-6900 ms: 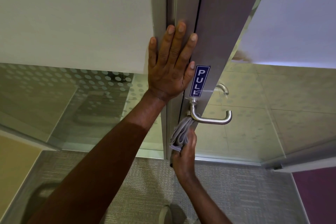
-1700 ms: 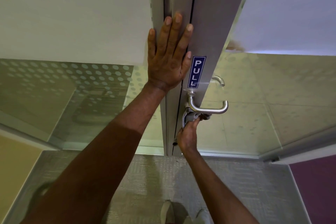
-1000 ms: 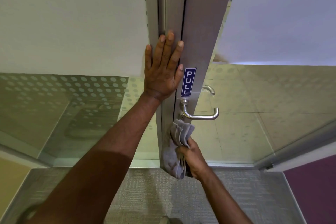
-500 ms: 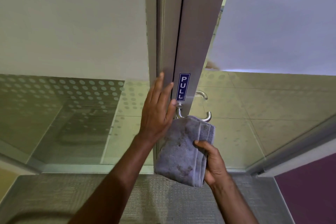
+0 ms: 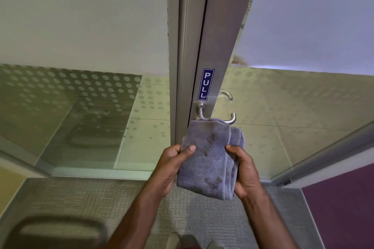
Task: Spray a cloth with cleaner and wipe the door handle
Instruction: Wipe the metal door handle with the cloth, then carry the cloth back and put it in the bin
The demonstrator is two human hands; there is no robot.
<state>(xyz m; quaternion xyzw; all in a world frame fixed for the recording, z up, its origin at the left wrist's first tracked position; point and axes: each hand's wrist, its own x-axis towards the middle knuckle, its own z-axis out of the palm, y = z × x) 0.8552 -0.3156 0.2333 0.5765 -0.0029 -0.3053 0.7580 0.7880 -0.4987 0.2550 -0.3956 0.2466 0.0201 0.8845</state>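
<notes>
Head view: person stands at an open glass door, both hands below the door handle (image 5: 217, 118) and clear of it. Left hand (image 5: 172, 164) closed on the left edge of the cloth (image 5: 208, 159), thumb on its front face; right hand (image 5: 245, 170) closed on the right folded edge, thumb tip on the front. Cloth is grey-purple terry, folded into a thick pad with layered edges on the right, dark damp-looking blotches over the front, stitched hem running down it. Its top edge sits in front of the lever, hiding the middle of it; can't tell if it touches. Handle is a brushed metal lever on the door stile (image 5: 220, 36), just under a blue PULL sticker (image 5: 205, 84); its curved end shows to the right of the cloth. No spray bottle in view. Step looks like refolding or turning the cloth between wiping passes, judging by the two-handed hold. Next move likely calls for a fresh face out, one hand taking the pad, then wrapping it around the lever and rubbing along it. Carpet floor (image 5: 81, 198) below, shoes at bottom edge.
</notes>
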